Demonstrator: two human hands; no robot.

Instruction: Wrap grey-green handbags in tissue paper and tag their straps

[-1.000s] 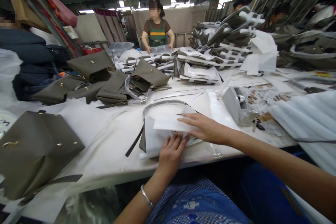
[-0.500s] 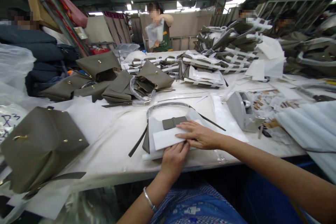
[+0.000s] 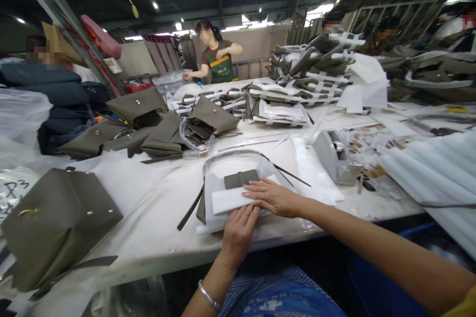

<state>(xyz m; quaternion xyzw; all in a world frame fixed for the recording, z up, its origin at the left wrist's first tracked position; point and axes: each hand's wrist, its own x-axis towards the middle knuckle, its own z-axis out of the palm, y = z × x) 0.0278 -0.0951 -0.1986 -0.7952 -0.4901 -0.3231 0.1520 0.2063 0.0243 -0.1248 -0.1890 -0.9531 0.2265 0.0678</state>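
Note:
A flat olive-grey handbag wrapped in white paper lies at the near edge of the table, its dark strap trailing to the left. A folded strip of white paper lies across it. My right hand lies flat on the paper with fingers stretched out, pressing it down. My left hand rests at the near edge of the wrapped bag, fingers straight and together, flat on the paper.
A large olive bag sits at the near left. More olive bags and stacks of wrapped bags fill the far side. A grey tape dispenser stands right of my hands. White foam sheets lie at the right. A person in a green apron stands opposite.
The white paper strip has been folded down toward me, uncovering the bag's olive flap. My right hand slid nearer along the paper. The person opposite lowered a plastic bag.

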